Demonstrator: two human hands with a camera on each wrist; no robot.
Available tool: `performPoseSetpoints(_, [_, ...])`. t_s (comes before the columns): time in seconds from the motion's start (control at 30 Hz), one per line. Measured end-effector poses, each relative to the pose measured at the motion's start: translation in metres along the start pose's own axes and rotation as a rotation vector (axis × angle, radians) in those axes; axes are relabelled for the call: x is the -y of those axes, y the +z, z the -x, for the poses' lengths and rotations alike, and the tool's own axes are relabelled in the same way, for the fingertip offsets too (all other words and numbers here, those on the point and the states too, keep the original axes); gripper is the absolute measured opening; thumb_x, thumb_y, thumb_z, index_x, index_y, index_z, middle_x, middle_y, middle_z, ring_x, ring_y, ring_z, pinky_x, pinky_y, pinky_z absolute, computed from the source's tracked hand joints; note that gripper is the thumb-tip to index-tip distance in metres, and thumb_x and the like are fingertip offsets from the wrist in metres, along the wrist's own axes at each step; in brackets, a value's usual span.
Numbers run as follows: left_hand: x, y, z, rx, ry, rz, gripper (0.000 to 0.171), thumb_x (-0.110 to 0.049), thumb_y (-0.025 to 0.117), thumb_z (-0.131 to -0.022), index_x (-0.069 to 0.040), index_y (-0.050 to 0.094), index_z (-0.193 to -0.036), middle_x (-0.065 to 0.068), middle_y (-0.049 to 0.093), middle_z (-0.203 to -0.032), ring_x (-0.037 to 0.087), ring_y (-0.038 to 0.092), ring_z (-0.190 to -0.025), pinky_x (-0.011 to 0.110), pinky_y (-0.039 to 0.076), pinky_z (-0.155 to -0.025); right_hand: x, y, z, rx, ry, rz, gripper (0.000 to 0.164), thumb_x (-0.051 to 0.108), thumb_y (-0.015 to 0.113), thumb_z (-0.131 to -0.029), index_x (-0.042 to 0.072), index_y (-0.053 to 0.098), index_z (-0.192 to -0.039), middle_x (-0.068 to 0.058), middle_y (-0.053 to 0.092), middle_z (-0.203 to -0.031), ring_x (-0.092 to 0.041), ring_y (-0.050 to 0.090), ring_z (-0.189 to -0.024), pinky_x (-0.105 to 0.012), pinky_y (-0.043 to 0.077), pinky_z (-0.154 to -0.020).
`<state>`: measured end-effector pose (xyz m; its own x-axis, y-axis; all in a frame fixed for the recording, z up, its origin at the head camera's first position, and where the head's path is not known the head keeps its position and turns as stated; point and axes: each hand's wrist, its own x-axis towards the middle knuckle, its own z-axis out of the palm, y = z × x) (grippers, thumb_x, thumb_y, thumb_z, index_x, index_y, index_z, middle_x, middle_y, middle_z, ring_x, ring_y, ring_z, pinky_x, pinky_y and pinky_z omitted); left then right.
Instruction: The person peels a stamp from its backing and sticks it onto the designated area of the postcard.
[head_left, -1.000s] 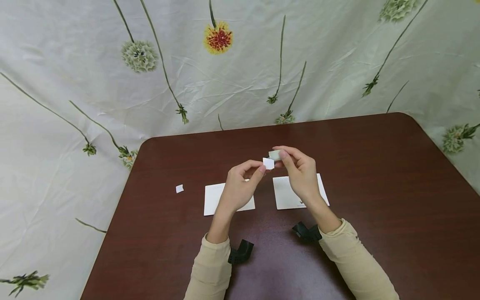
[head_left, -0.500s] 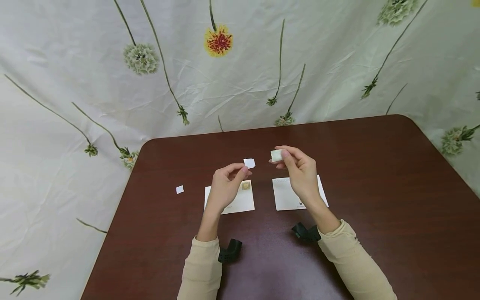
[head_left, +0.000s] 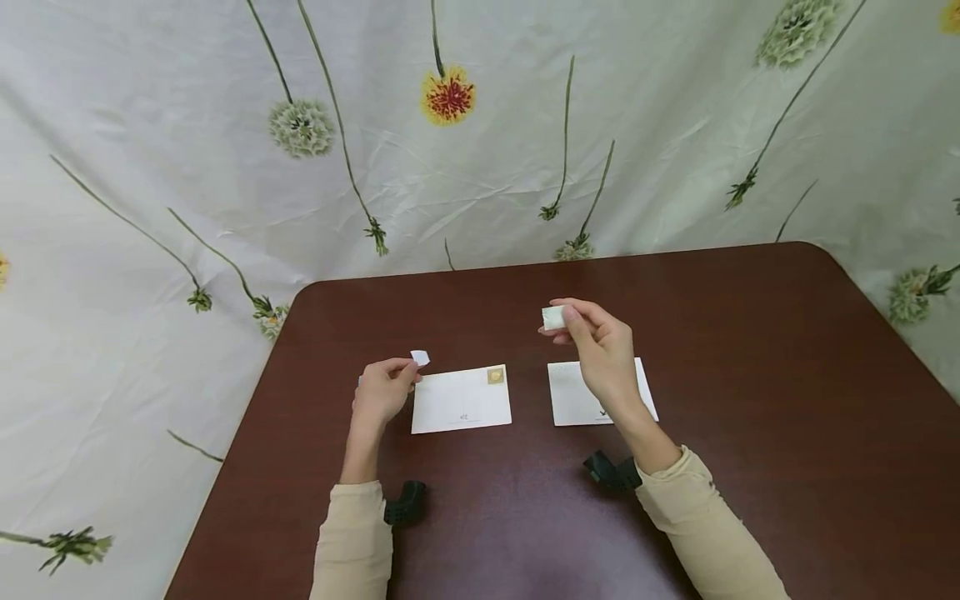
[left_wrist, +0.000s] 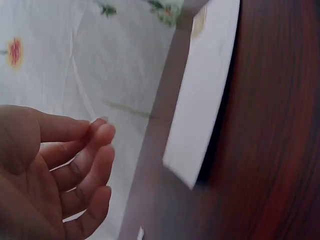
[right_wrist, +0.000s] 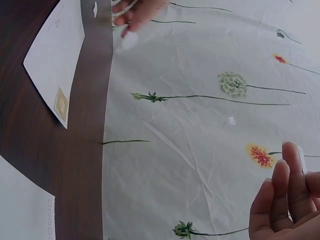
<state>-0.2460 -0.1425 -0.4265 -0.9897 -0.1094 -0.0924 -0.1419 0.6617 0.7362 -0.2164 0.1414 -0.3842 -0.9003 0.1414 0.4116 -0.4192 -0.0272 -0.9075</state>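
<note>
My left hand [head_left: 384, 392] pinches a small white paper square [head_left: 420, 357] between thumb and fingertips, just beyond the left corner of a white envelope [head_left: 457, 404]. That envelope bears a gold-toned stamp [head_left: 496, 376] at its upper right corner. Over the far side of a second envelope [head_left: 573, 400], my right hand [head_left: 603, 350] holds a pale, stamp-sized piece [head_left: 553, 318] between thumb and index finger. In the right wrist view the piece [right_wrist: 302, 159] shows edge-on. The right hand and wrist cover part of the second envelope.
Another small white scrap [right_wrist: 95, 9] lies on the dark wooden table [head_left: 510, 508], mostly behind the left hand in the head view. A flower-patterned cloth [head_left: 487, 183] hangs beyond the table's far edge. A black wrist camera [head_left: 406, 503] sits at the left cuff.
The left hand has drawn away from the right hand, moving left and nearer with the white paper square, uncovering the stamped envelope. The right hand has stayed nearly in place with its piece.
</note>
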Motion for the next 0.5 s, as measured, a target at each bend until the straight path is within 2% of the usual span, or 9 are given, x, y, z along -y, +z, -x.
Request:
performPoseSetpoints(0.1, [0.016,-0.011,-0.003,-0.009,-0.072,-0.058,0.029,-0.026,0.052,-0.098,-0.008,0.068,-0.114,0.004,0.071,-0.090,0.025,0.062,-0.086,0.048,0.039,-0.079,0.001,0.001,0.001,0.001,0.001,0.003,0.023,0.010,0.054,-0.098,-0.007,0.065,-0.110,-0.024,0.068,-0.085,-0.014,0.069,-0.077,-0.030,0.054,-0.070])
performPoseSetpoints(0.2, [0.027,-0.017,-0.005,-0.024,-0.126,-0.121,0.031,-0.026,0.048,-0.097,-0.008,0.068,-0.113,0.004,0.071,-0.090,0.027,0.059,-0.084,0.048,0.039,-0.075,0.000,0.001,0.001,0.003,0.002,0.004,0.023,0.009,0.054,-0.098,-0.007,0.065,-0.111,-0.024,0.068,-0.084,-0.014,0.069,-0.076,-0.029,0.054,-0.069])
performPoseSetpoints(0.37, [0.037,-0.024,-0.005,-0.031,-0.199,-0.236,0.031,-0.027,0.044,-0.096,-0.008,0.070,-0.098,0.009,0.067,-0.086,0.032,0.056,-0.080,0.048,0.040,-0.071,-0.001,0.001,0.002,0.013,-0.002,0.000,0.024,0.009,0.053,-0.098,-0.009,0.064,-0.111,-0.024,0.068,-0.084,-0.014,0.069,-0.077,-0.027,0.053,-0.069])
performPoseSetpoints(0.5, [0.041,-0.027,-0.005,-0.010,-0.230,-0.301,0.032,-0.029,0.045,-0.097,-0.006,0.066,-0.101,0.018,0.062,-0.094,0.039,0.056,-0.085,0.051,0.041,-0.072,0.000,0.002,0.001,0.014,-0.006,-0.002,0.023,0.008,0.053,-0.098,-0.008,0.064,-0.111,-0.025,0.068,-0.085,-0.014,0.069,-0.076,-0.027,0.054,-0.069])
